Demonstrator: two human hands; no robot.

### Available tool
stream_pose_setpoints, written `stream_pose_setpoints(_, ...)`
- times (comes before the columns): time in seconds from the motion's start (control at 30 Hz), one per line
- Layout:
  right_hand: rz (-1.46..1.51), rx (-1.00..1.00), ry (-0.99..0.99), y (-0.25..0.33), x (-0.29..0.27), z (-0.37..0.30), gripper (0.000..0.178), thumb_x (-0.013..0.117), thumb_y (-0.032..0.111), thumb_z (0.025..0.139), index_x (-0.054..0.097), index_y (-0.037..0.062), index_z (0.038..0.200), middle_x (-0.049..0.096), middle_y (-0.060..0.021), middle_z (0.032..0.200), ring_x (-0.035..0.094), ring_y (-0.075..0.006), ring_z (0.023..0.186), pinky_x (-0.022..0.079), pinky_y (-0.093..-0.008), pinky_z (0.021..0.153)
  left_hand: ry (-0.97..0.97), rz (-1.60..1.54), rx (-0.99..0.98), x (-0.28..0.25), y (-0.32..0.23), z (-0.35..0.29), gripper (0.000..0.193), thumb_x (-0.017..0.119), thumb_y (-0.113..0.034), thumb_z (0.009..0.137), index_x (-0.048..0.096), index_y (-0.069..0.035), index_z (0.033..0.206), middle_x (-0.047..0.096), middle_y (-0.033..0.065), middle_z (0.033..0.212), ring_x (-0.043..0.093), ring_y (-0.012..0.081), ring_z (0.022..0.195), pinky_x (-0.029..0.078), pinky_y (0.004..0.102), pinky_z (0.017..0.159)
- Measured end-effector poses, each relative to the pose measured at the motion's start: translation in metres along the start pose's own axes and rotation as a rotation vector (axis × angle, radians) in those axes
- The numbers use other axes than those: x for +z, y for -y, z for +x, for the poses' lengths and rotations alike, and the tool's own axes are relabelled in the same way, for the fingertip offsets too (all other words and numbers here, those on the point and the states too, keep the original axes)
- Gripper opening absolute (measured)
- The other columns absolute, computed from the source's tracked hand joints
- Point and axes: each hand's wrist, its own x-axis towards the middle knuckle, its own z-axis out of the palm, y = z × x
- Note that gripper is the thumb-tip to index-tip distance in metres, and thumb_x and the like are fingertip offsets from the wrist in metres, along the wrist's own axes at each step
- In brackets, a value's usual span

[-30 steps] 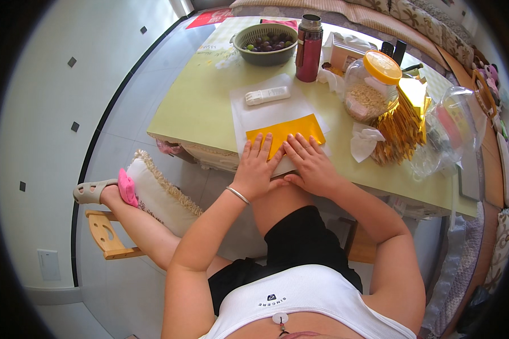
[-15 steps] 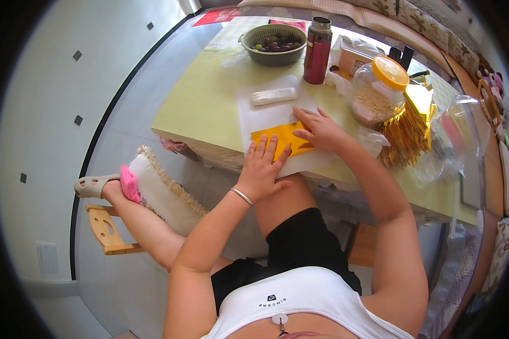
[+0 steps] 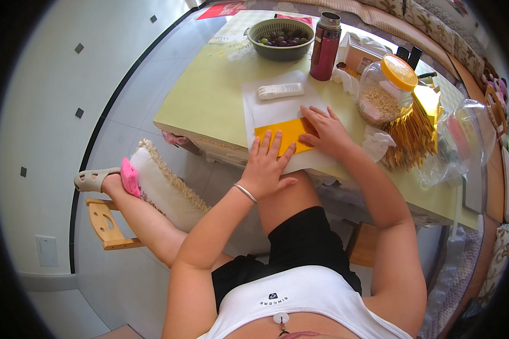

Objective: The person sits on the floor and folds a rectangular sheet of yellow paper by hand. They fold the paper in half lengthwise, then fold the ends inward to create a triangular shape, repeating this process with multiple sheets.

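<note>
A sheet of shiny gold paper (image 3: 291,133) lies flat on white paper (image 3: 257,116) near the table's front edge. My left hand (image 3: 269,164) rests with spread fingers on the sheet's near left part. On its right end lies my right hand (image 3: 327,133), fingers stretched out and flat. Both palms face down, and neither hand grips anything. Just beyond the gold sheet, a white oblong plastic bottle or tube (image 3: 281,91) lies on the white paper. To the right of my right hand, a crumpled white tissue (image 3: 377,143) sits by a thick fanned stack of gold paper pieces (image 3: 411,133).
On the yellow-green table (image 3: 201,93) stand a colander of grapes (image 3: 281,52), a dark red thermos (image 3: 326,48), a clear jar with an orange lid (image 3: 385,90) and a tissue box (image 3: 363,53). A clear plastic bag (image 3: 468,138) lies at the right. A cushion (image 3: 167,183) is below the table.
The gold sheet now lies flatter and looks smoother under my hands. My right hand has shifted slightly, and the whole view has moved a little.
</note>
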Motion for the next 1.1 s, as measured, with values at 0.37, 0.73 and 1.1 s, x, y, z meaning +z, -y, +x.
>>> stream_pose_setpoints(0.37, 0.014, -0.011, -0.01, 0.001, -0.001, -0.001, 0.076, 0.066, 0.043, 0.09, 0.037, 0.007, 0.151, 0.052, -0.0135, 0.146, 0.038, -0.027, 0.144, 0.02, -0.0495, 0.122, -0.02, -0.007, 0.035, 0.0, 0.005, 0.002, 0.086, 0.057, -0.069, 0.085, 0.041, -0.018, 0.153, 0.028, 0.0269, 0.158, 0.023, 0.0466, 0.148, 0.016, 0.0586, 0.119)
stream_pose_setpoints(0.73, -0.127, -0.249, 0.047, 0.053, 0.003, -0.036, 0.09, 0.061, 0.056, 0.089, 0.029, 0.0039, 0.155, 0.029, -0.0175, 0.161, 0.024, -0.0315, 0.151, 0.015, -0.0504, 0.123, 0.025, 0.001, 0.021, 0.002, 0.006, 0.002, 0.089, 0.062, -0.065, 0.084, 0.037, -0.016, 0.154, 0.023, 0.0236, 0.161, 0.02, 0.0445, 0.149, 0.015, 0.0581, 0.119)
stream_pose_setpoints(1.1, -0.17, -0.067, 0.162, 0.018, -0.019, -0.081, 0.097, 0.051, 0.066, 0.091, 0.024, -0.0016, 0.155, 0.02, -0.0204, 0.163, 0.015, -0.031, 0.153, 0.014, -0.0435, 0.124, 0.109, 0.01, -0.06, -0.005, 0.017, -0.019, 0.094, 0.047, -0.076, 0.086, 0.026, -0.021, 0.159, 0.014, 0.0177, 0.166, 0.011, 0.0345, 0.154, 0.003, 0.06, 0.12)
